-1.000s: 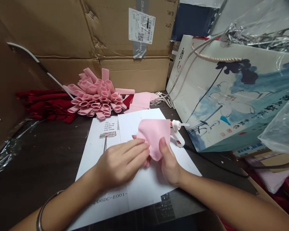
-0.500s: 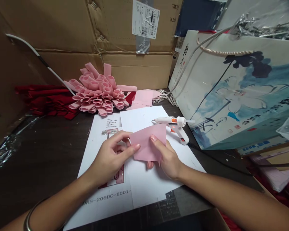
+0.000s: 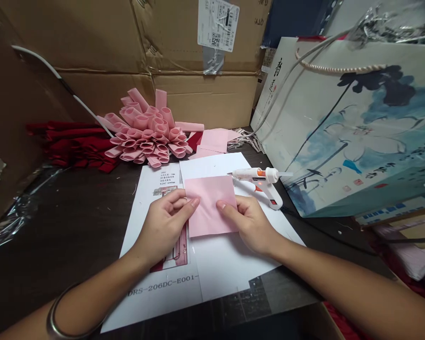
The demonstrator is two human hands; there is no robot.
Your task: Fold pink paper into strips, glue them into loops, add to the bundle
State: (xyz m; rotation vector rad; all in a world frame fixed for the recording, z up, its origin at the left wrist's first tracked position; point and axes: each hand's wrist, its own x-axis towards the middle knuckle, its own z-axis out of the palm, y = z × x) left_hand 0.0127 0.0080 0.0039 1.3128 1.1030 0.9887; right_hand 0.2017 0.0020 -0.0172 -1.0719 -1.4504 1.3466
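A square pink sheet (image 3: 208,219), paper or felt, is held up between my two hands above the white paper (image 3: 226,269). My left hand (image 3: 165,219) pinches its left edge, thumb in front and fingers behind. On the right side, my right hand (image 3: 253,222) grips it the same way, the thumb pressing on its face. Just beyond my right hand, a white hot glue gun (image 3: 265,177) with an orange trigger rests on the paper, nozzle pointing left. A printed sheet with a picture (image 3: 180,252) lies partly under my left hand.
Rolled pink tubes (image 3: 148,130) are heaped at the back, beside stacked dark red pieces (image 3: 78,144). More pink sheets (image 3: 214,140) and metal clips (image 3: 250,139) lie behind the paper. A cardboard box (image 3: 205,101) walls the back; a painted paper bag (image 3: 354,127) stands right.
The pink sheet has turned flatter toward me and shifted slightly left. My left fingers have closed on its left edge, and my right hand's grip has moved along the right side.
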